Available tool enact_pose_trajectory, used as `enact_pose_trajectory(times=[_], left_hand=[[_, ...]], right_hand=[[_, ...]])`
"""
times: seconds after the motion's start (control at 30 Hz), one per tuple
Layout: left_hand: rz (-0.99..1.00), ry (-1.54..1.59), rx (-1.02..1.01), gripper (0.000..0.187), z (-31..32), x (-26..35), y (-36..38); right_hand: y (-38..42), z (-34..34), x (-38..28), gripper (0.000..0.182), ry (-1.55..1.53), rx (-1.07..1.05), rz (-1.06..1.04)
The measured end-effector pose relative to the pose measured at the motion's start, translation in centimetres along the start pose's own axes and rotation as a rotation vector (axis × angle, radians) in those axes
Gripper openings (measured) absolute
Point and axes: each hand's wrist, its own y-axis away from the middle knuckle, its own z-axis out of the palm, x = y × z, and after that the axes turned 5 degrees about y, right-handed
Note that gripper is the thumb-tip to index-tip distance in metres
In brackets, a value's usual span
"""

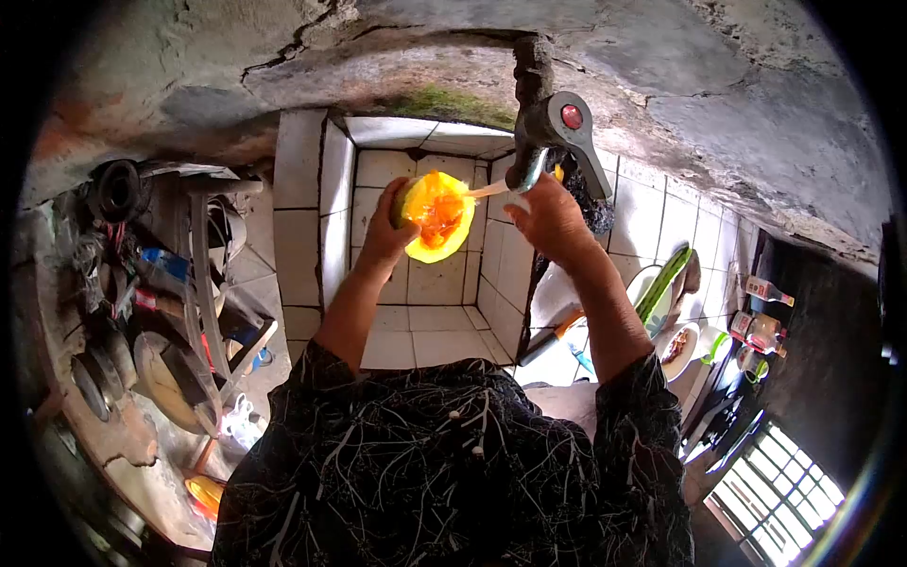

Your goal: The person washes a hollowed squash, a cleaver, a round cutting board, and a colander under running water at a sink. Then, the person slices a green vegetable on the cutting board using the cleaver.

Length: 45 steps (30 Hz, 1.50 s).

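Observation:
My left hand (385,227) is wrapped round the left side of a cut pumpkin (441,215), thumb at the rim of the cut face. Its hollow faces up, with wet-looking orange flesh inside and a yellow rim. A pale streak like running water (487,190) stretches from the spout of a metal tap (553,137) to the pumpkin. Close below the spout is my right hand (551,219), thumb apart from the fingers, with nothing visible in it. Some of its fingertips are hidden by the tap. The pumpkin is above a white-tiled basin (383,335).
Right of the basin, a knife with an orange handle (570,323) lies on the tiled counter. Farther right are a long green gourd (664,283), a bowl with food (676,348) and several bottles (759,329). A cracked wall (425,66) stands behind; cluttered shelves (203,293) are at left.

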Motion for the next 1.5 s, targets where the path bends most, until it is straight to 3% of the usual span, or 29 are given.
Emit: enact_pose_trajectory(times=[0.03,0.07,0.23,0.37,0.4,0.43,0.57,0.63,0.77,0.87,1.0,1.27,1.33,1.37,1.4,1.43,1.5], left_hand=[[0.000,-0.001,-0.001,0.072,-0.1,0.4,0.1],[0.019,-0.051,0.041,0.071,-0.4,0.7,0.2],[0.144,-0.085,0.115,0.071,-1.0,2.3,1.4],[0.239,-0.289,0.107,0.070,-1.9,1.9,1.3],[0.238,-0.288,0.103,0.070,-1.6,2.2,1.3],[0.182,-0.225,0.104,0.070,-1.0,2.6,1.2],[0.092,-0.033,0.116,0.070,2.1,2.0,0.0],[0.047,-0.062,0.060,0.069,4.0,2.7,-0.7],[0.126,-0.056,-0.045,0.065,6.3,1.9,-2.0],[0.126,-0.133,-0.037,0.066,7.0,1.8,-1.9],[0.152,-0.180,-0.047,0.066,6.5,2.8,-0.7],[0.247,-0.163,0.042,0.069,3.1,4.8,2.3],[0.270,-0.213,0.090,0.068,2.6,5.4,3.6],[0.282,-0.216,0.096,0.068,2.5,5.7,4.3],[0.276,-0.195,0.161,0.067,2.5,5.9,5.0],[0.271,-0.174,0.226,0.067,2.5,6.2,5.6],[0.333,-0.251,0.220,0.066,2.3,6.8,6.7]], right_hand=[[0.0,0.0,0.4,0.024,0.092,0.051,-0.126],[0.4,0.0,0.6,0.022,-0.224,0.026,0.047],[0.2,-0.6,-2.2,0.021,-0.412,0.120,0.148],[1.0,-2.8,-7.3,0.023,-0.568,0.443,0.138],[1.5,-3.5,-8.2,0.026,-0.552,0.529,-0.015],[1.7,-4.5,-8.9,0.026,-0.394,0.541,-0.135],[3.0,-5.5,-13.6,0.025,0.223,0.477,-0.069],[3.2,-5.2,-13.6,0.026,0.370,0.501,-0.126],[4.1,-5.0,-14.3,0.029,0.306,0.395,0.003],[4.0,-6.0,-13.6,0.029,0.446,0.395,-0.174],[4.0,-7.3,-13.7,0.022,0.592,0.313,-0.118],[2.2,-8.2,-11.4,0.015,0.798,0.510,-0.150],[1.4,-7.7,-9.4,0.022,0.505,0.562,-0.159],[1.4,-7.1,-8.2,0.022,0.503,0.565,-0.172],[1.5,-6.2,-6.7,0.026,0.183,0.517,-0.040],[1.7,-4.9,-4.8,0.032,-0.136,0.456,0.088],[3.0,0.4,1.0,0.041,-0.194,0.148,0.013]])
